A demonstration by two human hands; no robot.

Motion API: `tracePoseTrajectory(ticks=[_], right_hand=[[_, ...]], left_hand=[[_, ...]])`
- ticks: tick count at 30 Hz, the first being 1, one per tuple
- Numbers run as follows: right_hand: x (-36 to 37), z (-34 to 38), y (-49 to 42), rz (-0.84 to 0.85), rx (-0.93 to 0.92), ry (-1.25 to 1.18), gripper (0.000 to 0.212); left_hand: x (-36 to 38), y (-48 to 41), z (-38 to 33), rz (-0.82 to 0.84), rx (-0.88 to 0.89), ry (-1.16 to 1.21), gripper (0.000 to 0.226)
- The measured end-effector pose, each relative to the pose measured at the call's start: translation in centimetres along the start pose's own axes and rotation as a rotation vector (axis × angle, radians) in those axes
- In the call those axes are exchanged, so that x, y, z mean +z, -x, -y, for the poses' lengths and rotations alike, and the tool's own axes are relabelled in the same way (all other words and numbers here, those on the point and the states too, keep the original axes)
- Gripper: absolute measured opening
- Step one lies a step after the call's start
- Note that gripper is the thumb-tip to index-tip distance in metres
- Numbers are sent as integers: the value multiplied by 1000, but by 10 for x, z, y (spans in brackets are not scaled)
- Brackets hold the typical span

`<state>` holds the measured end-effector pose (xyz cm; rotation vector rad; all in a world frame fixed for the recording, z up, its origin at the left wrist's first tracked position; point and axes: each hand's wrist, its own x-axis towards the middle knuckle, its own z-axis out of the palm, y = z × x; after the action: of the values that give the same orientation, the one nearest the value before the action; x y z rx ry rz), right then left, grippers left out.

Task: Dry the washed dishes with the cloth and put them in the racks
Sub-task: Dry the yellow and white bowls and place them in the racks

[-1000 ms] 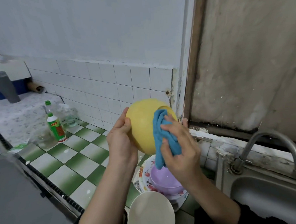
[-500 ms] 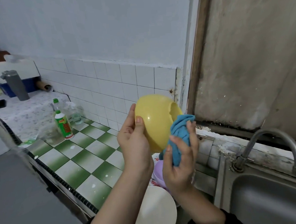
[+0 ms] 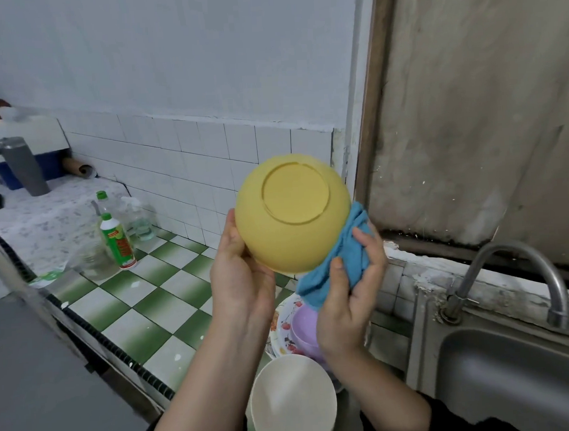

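A yellow bowl is held up in front of me with its round base facing the camera. My left hand grips its lower left side. My right hand holds a blue cloth bunched against the bowl's lower right edge. Below the hands, a purple bowl sits on a flowered plate, and a white bowl stands nearer to me. No rack is in view.
A steel sink with a curved tap lies at the right. The green and white tiled counter carries a green-capped bottle, clear bottles and a glass jar. A grey tumbler stands far left.
The bowl has been turned so that its base now faces me instead of its side. The cloth moved from the bowl's mouth down to its lower right edge.
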<state>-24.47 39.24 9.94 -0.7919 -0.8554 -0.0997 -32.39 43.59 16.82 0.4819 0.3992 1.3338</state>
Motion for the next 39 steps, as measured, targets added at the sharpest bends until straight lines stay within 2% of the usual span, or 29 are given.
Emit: tracePoseTrajectory(ticks=[2,4,7,10,14,17,21,23,25,27,28,29,30,33,35,36,37,39], right_hand=[[0,1,6,1,-11,-2,45],[-2,8,-9,-73,37,-38,41],[-7,17,-52,-166,279,-141,32],[-14,18,-80,-78,395,-80,30],[-13,20,-74,47,297,18,33],[-9,25,-56,224,75,112,31],[-2,23,-34,438,-265,243,34],[-3,19,-32,423,-304,234,33],[-6,17,-38,270,-134,186,31],[-8,16,-52,114,209,72,33],[-8,15,-57,84,313,48,34],[-8,16,-59,90,314,73,35],[-7,20,-58,125,235,116,37],[3,31,-41,335,-116,212,44],[6,35,-32,442,-269,245,43],[6,36,-33,445,-270,232,43],[6,37,-37,407,-194,186,42],[4,36,-49,240,90,48,39]], left_hand=[[-4,-1,-1,31,22,-67,45],[-7,1,0,58,67,-127,39],[-14,6,-3,109,183,-243,31],[-19,12,-3,234,364,-487,30],[-14,21,-7,360,537,-748,34],[-18,25,-7,386,607,-883,38],[-22,24,-6,338,577,-877,36],[-21,25,-7,330,565,-863,34],[-20,27,-9,324,569,-845,31],[-17,30,-12,327,591,-847,30],[-15,31,-12,328,604,-850,31],[-14,31,-13,322,619,-855,31],[-12,31,-13,311,637,-865,32],[-11,27,-11,282,654,-889,35],[-14,25,-11,274,610,-839,33],[-17,24,-11,278,590,-810,32],[-18,24,-13,287,583,-788,29],[-19,25,-19,304,600,-748,28]])
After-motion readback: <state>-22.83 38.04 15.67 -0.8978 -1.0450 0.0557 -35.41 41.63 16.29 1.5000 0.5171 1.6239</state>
